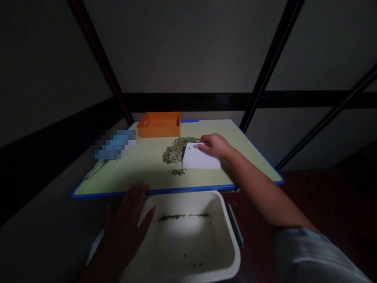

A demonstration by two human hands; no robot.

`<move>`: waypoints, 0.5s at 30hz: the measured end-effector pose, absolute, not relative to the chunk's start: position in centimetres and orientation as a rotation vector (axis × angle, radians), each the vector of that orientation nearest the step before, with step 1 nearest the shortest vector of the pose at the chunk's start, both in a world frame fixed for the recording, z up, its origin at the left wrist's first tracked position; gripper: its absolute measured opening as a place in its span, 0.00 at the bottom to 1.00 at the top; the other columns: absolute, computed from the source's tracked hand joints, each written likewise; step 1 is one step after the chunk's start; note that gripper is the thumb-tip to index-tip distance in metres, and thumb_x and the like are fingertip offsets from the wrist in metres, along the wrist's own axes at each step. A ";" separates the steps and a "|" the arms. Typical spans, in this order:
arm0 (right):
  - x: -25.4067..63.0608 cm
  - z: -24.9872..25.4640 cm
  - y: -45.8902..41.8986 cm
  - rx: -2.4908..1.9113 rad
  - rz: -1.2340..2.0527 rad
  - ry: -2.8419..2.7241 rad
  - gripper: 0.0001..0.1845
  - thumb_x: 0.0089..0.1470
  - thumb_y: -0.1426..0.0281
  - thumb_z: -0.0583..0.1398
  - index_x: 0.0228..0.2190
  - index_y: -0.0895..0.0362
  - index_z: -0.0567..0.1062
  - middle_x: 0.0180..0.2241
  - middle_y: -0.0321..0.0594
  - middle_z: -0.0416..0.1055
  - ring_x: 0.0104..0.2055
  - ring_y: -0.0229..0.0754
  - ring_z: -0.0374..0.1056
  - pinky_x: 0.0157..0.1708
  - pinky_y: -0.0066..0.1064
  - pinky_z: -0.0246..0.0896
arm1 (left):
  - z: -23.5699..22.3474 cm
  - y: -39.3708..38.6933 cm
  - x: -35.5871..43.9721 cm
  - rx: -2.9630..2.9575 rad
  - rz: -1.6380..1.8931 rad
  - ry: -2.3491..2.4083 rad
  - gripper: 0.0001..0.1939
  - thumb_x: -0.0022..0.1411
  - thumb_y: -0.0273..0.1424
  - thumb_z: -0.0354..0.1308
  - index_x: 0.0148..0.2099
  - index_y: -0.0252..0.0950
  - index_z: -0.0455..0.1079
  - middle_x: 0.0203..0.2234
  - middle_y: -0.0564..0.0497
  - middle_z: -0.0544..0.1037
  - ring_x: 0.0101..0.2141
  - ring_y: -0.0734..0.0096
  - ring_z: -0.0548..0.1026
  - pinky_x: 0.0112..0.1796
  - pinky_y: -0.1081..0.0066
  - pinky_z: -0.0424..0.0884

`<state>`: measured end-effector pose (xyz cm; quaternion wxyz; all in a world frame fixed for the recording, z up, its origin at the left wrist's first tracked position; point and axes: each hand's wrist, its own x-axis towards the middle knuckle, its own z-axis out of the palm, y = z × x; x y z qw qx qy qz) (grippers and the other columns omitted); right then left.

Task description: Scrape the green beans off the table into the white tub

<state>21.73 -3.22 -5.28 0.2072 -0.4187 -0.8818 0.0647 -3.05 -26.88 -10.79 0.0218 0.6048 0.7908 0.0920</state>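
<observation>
Surface [141, 169]: blue-edged; I see nothing fencing its near side, so a hard push could cause spillage.
Tub [182, 202]: sits below that near edge; any gap between them, which I can't judge, could leak.
Orange tray [160, 130]: back left on the surface, limiting room there.
Blurred blue thing [114, 145]: left edge, well apart from my right side's work.
Left hand [126, 220]: fingers spread, gripping nothing I can see, over the tub's left side; it could obstruct or jolt it.
Right hand [216, 145]: fingers pinched on the white scraper [202, 159]; a weak pinch could let it twist.
Green grains [176, 151]: heaped against the scraper's left side, a small patch nearer me, some in the tub; quick strokes could scatter them.
</observation>
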 end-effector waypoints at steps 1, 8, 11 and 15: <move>21.7 -5.3 -3.2 -1.158 0.187 -2.457 0.17 0.56 0.56 0.56 0.27 0.57 0.73 0.21 0.36 0.65 0.23 0.36 0.53 0.27 0.30 0.39 | -10.7 -26.9 -3.1 1.873 0.290 2.445 0.32 0.64 0.45 0.32 0.67 0.42 0.49 0.67 0.52 0.51 0.67 0.62 0.48 0.62 0.38 0.42; 21.8 -5.5 -3.1 -1.120 0.235 -2.462 0.18 0.55 0.56 0.57 0.25 0.57 0.72 0.20 0.34 0.62 0.23 0.35 0.52 0.27 0.30 0.39 | -10.7 -27.0 -3.1 1.881 0.318 2.425 0.30 0.65 0.44 0.34 0.67 0.44 0.48 0.67 0.49 0.52 0.67 0.60 0.49 0.62 0.36 0.42; 21.9 -5.5 -3.0 -1.095 0.275 -2.454 0.18 0.55 0.56 0.57 0.25 0.57 0.71 0.19 0.33 0.60 0.23 0.34 0.51 0.26 0.30 0.38 | -10.9 -27.0 -3.1 1.896 0.358 2.438 0.30 0.65 0.43 0.35 0.67 0.44 0.48 0.67 0.48 0.53 0.67 0.59 0.50 0.61 0.36 0.42; 21.9 -5.4 -3.0 -1.071 0.324 -2.461 0.18 0.54 0.56 0.58 0.23 0.57 0.70 0.18 0.32 0.58 0.22 0.34 0.50 0.26 0.30 0.38 | -11.1 -27.1 -3.2 1.925 0.401 2.425 0.30 0.65 0.44 0.36 0.67 0.44 0.49 0.67 0.47 0.54 0.66 0.58 0.51 0.62 0.37 0.42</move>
